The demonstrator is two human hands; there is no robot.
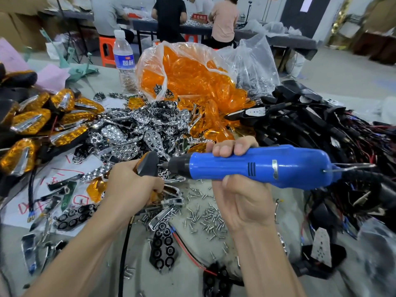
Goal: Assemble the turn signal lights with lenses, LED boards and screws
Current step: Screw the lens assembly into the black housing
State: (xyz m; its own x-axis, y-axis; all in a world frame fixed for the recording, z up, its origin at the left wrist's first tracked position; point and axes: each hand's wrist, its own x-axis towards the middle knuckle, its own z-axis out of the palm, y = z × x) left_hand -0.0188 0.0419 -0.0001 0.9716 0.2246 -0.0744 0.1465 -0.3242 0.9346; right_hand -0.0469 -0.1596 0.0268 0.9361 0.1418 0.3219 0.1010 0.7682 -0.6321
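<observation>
Turn signal light [147, 163]: black housing, back face toward the blue electric screwdriver [257, 166], with a sliver of amber lens along its far edge. It sits right at the screwdriver's bit, and the tip touches the housing. A black cable [126, 243] hangs below it.

Left hand [130, 185] has its fingers wrapped round the light, holding it at the screwdriver's tip end. Right hand [237, 189] grips the screwdriver's blue body mid-length, fingers curled over the top and thumb underneath. The tool is level, with the bit pointing at the light.

Loose screws [205, 215] are scattered on the table [192, 264] just below the screwdriver. The bag of orange lenses [188, 76] is behind the screwdriver, well apart. The chrome reflector pile [137, 129] is behind its tip. Finished amber lights [42, 121] lie far beyond the tip end. Black housings with wires [310, 125] are heaped behind and around its rear end.
</observation>
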